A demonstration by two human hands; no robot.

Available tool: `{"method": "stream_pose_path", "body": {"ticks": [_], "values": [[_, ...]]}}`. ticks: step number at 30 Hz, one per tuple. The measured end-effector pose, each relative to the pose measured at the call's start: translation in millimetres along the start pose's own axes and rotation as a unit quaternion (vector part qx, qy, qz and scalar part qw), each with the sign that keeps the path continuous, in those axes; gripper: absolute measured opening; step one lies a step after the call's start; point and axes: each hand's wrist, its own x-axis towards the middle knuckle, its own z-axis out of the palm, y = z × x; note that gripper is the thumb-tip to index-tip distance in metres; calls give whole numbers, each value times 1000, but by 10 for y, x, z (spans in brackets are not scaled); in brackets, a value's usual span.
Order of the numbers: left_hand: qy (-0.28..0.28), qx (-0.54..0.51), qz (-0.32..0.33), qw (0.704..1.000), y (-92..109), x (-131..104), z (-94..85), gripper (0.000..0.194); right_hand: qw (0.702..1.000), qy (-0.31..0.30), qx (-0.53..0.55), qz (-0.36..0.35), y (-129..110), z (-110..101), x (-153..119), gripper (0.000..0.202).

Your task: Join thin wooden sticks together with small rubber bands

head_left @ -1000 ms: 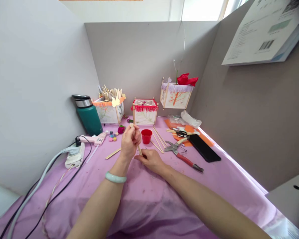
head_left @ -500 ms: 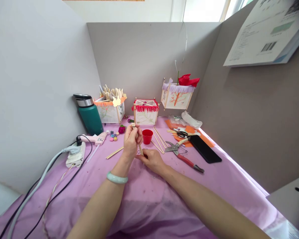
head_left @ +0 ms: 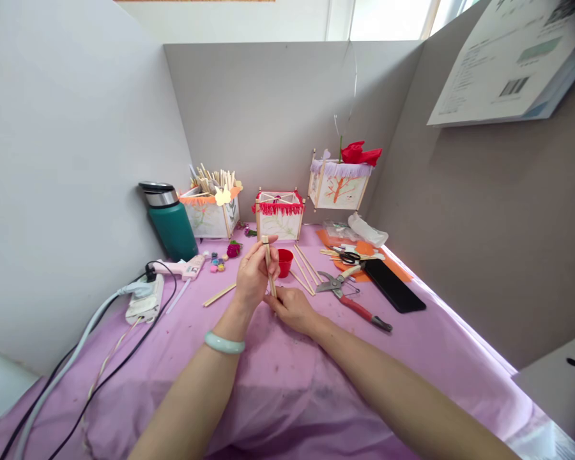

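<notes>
A short bundle of pale wooden sticks [head_left: 269,262] stands tilted between my hands, with a dark band near its top end. My left hand [head_left: 255,273] is closed around its upper part. The fingers of my right hand [head_left: 291,308] pinch its lower end, just above the cloth. Right behind my hands stands a small red cup [head_left: 284,262]. Loose wooden sticks [head_left: 307,265] lie to the right of the cup, and a pair of sticks [head_left: 219,294] lies left of my left hand.
Red-handled pruning shears [head_left: 352,301], a black phone [head_left: 393,285] and scissors [head_left: 349,257] lie to the right. Decorated paper boxes [head_left: 280,225] stand at the back. On the left are a green bottle [head_left: 173,227], a pink glue gun [head_left: 179,267] and a power strip [head_left: 145,300] with cables.
The stick bundle has turned so that its length shows more plainly. My left fingers have shifted on it, while my right hand still pinches the lower end.
</notes>
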Motion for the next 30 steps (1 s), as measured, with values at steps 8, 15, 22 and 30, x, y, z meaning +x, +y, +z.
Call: {"method": "stream_pose_path", "body": {"ticks": [8,15,22,30], "values": [[27,-40,-38,998,10,11,-20,27,1000,-21,11,-11,-28,-16,1,37],[29,-10,-6,999,-15,8,-17,23,1000,9,-17,2,-19,22,-5,38],[34,-4,5,999,-42,11,-20,14,999,28,-45,-1,-6,49,-7,36],[35,20,11,999,-52,7,-10,16,998,25,-56,1,-3,58,-8,37]]}}
